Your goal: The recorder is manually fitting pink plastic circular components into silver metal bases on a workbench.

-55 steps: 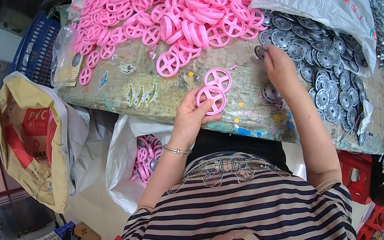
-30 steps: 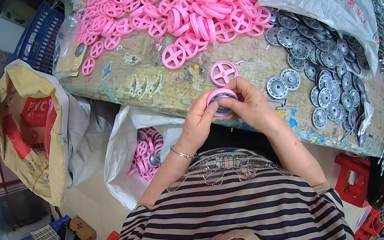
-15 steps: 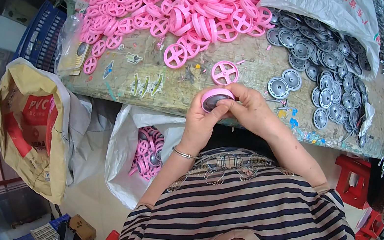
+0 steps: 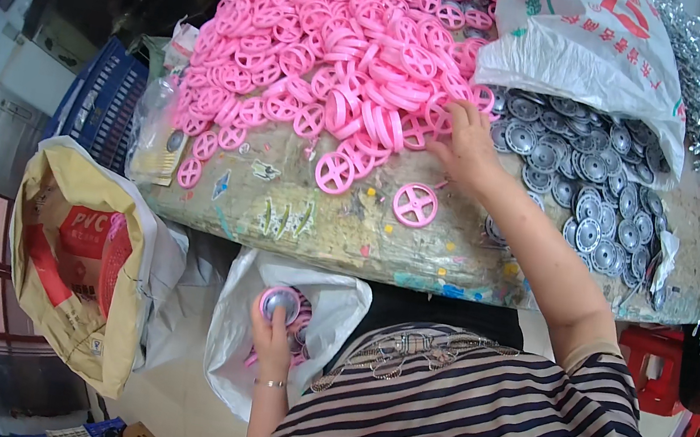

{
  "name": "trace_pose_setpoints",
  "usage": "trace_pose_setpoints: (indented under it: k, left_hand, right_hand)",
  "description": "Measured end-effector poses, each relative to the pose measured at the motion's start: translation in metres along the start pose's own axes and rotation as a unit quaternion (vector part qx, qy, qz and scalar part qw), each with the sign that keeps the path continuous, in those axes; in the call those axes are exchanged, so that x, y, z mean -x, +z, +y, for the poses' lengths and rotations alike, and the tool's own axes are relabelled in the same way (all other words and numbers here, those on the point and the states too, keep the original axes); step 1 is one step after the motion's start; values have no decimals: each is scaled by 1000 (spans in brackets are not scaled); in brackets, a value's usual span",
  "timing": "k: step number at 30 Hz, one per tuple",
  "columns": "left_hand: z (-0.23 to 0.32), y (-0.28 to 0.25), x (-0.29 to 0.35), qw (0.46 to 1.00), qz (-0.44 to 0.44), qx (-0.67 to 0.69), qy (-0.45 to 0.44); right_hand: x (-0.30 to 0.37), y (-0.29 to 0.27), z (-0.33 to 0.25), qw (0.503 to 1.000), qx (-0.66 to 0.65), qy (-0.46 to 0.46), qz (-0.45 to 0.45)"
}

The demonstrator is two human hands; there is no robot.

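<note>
Left hand [image 4: 272, 334]: clamped on pink-rimmed grey wheel [image 4: 280, 305] at its 12 o'clock, over white sack [image 4: 346, 298]. Right hand [image 4: 471, 153]: thumb and fingers apart; pink rims [image 4: 378, 123], 10 o'clock; grey discs [image 4: 587, 145], 3; loose pink rim [image 4: 415, 204], 7.

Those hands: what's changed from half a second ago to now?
The left hand has moved down and left, carrying the pink-rimmed disc to the white bag. The right hand has let go of it and moved up to the pink wheel pile. The lone pink wheel stays on the table.
</note>
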State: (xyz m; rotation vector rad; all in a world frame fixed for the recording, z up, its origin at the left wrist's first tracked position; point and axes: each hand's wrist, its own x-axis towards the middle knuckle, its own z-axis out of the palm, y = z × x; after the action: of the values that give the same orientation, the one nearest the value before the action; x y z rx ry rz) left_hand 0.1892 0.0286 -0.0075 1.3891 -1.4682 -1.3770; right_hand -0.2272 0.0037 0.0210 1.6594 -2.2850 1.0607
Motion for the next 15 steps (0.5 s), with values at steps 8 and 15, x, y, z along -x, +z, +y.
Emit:
trace_pose_setpoints:
  k: [8,15]
  left_hand:
    - [-21,-4,-5,966,-5,-253,56]
    - [36,73,-28,984,-157,16,85]
  right_hand:
    - [-23,11,25,996,67,41,-34]
    - [5,-50,-9,977,-158,126,-66]
